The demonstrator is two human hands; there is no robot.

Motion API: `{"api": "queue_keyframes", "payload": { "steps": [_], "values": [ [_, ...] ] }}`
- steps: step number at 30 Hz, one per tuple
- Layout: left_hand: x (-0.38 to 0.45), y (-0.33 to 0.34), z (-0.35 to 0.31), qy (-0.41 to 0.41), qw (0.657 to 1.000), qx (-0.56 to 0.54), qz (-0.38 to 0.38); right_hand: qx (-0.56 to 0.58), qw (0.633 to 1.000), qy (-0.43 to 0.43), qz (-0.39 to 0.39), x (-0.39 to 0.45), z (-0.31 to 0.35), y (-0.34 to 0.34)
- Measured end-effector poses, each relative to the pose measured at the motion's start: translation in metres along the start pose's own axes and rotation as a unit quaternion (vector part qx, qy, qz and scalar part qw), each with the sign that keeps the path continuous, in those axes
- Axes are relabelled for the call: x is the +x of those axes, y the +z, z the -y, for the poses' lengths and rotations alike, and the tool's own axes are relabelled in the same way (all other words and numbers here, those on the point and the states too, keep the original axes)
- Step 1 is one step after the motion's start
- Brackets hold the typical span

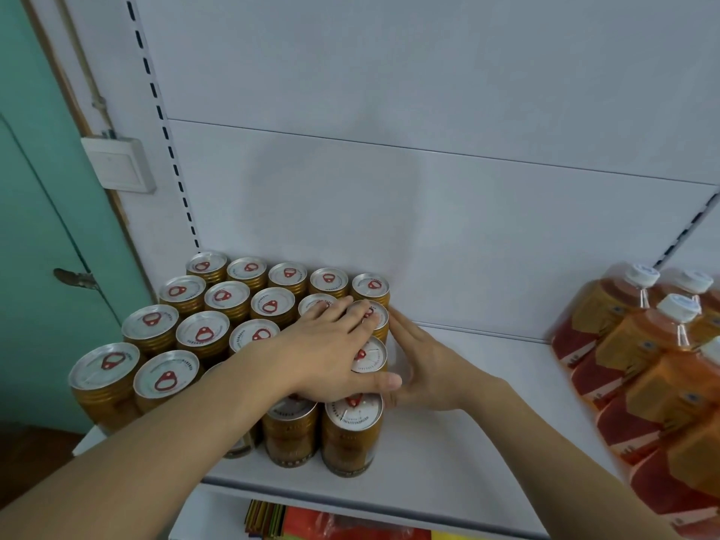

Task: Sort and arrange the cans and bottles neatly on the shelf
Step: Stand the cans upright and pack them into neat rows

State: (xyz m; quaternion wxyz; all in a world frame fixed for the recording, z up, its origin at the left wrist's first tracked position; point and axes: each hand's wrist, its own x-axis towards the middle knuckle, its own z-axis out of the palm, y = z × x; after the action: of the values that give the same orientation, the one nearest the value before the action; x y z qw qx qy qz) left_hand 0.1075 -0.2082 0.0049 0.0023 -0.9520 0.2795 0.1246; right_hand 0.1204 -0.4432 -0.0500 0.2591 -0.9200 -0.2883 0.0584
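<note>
Several gold cans [202,335] with silver lids and red pull tabs stand upright in tight rows on the left of the white shelf [487,387]. My left hand [331,352] lies flat on the lids of the cans at the block's right side, fingers spread. My right hand [424,364] is flat and held edge-on against the right side of those cans, fingers straight and pointing to the back. Neither hand holds anything. Several orange bottles [643,344] with white caps and red-and-gold labels stand grouped at the shelf's right end.
Bare shelf lies between the cans and the bottles. The white back panel [389,189] rises behind. A green wall with a light switch [120,165] is to the left. Colourful packets [311,524] show on the shelf below.
</note>
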Motion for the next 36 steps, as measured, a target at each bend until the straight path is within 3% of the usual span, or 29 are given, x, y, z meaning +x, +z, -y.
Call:
{"api": "queue_keyframes", "payload": {
  "steps": [16,21,25,29,36],
  "values": [
    [-0.001,-0.006,-0.001,-0.011,1.0,-0.007,-0.015,-0.035,0.999,0.035,0.012,0.003,-0.005,-0.002],
    [-0.014,-0.006,0.0,0.006,0.998,-0.031,-0.057,0.01,1.0,0.004,-0.026,-0.034,0.011,-0.001],
    [-0.023,0.004,0.004,0.003,0.999,0.005,-0.04,0.051,0.999,0.015,-0.011,-0.064,0.036,0.018],
    [-0.025,0.006,0.004,-0.003,0.999,0.031,-0.035,0.032,0.998,0.011,-0.055,-0.062,0.055,0.037],
    [-0.035,-0.004,-0.003,-0.012,0.999,-0.01,-0.046,0.006,0.998,0.026,-0.049,-0.066,0.062,0.03]
  ]
}}
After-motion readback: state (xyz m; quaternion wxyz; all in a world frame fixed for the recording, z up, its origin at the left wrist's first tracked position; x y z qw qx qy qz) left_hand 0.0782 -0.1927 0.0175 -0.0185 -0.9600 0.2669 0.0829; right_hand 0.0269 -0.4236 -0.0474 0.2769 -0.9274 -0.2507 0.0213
